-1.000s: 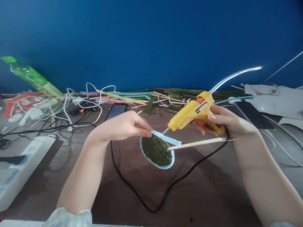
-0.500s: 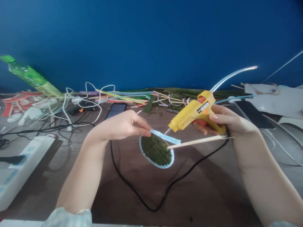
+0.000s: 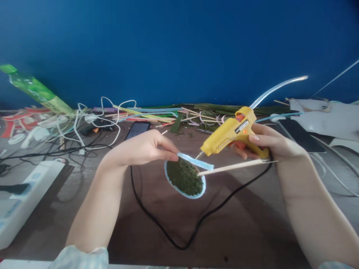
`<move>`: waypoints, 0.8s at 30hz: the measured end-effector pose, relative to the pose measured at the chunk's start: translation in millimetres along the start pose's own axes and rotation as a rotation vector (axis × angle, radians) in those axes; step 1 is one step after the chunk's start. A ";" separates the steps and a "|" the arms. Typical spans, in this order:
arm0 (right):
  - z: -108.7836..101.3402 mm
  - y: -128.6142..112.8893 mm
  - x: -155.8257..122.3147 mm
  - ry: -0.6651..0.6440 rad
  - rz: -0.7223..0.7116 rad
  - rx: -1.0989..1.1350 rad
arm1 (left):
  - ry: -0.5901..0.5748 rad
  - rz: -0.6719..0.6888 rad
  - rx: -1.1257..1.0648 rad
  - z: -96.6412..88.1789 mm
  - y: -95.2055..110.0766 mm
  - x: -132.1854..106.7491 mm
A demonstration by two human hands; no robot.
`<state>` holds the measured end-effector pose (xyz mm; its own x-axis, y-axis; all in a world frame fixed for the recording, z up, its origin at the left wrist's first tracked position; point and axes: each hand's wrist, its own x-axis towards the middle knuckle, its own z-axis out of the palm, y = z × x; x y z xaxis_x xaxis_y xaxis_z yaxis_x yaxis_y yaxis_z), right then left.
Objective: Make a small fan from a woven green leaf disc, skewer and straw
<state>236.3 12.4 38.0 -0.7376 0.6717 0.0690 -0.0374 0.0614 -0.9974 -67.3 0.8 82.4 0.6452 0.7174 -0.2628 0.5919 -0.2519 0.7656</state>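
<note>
My left hand (image 3: 153, 149) is closed, pinching a light-blue pipe cleaner (image 3: 202, 164) at the upper left edge of a small woven green fan (image 3: 186, 179). Most of the fan's rim is edged in the same blue fuzz, while one end of the strip stands off at the upper right. A pale wooden stick (image 3: 232, 167) runs from the fan toward my right wrist. In my right hand (image 3: 269, 142) is a yellow hot glue gun (image 3: 230, 130), its nozzle pointing down-left at the strip. A clear glue stick (image 3: 277, 89) curves out of its back.
A black cord (image 3: 179, 248) loops across the table below the fan. To the left lie a white power strip (image 3: 30, 198), tangled white cables (image 3: 75, 130) and a leaning green bottle (image 3: 36, 89). Colored sticks, leaf strips (image 3: 176, 125) and a phone (image 3: 137, 129) line the back; a dark tablet (image 3: 301, 136) lies right.
The fan and my left hand have shifted very slightly left and up. The glue gun has moved a touch to the right, with both grips unchanged.
</note>
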 end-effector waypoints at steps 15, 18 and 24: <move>-2.2 -2.8 -5.3 -0.001 0.018 -0.006 | -0.004 0.008 0.007 0.1 -0.6 0.2; -2.4 -2.4 -5.5 0.006 0.014 -0.004 | -0.002 0.015 0.016 -0.5 -0.9 0.1; -1.9 -4.1 -4.1 -0.024 0.013 -0.018 | 0.009 0.007 0.018 -0.6 0.2 0.2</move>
<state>240.8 10.8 41.9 -0.7541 0.6545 0.0550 -0.0153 0.0661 -0.9977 -67.4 1.3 82.9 0.6454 0.7211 -0.2520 0.5960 -0.2690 0.7565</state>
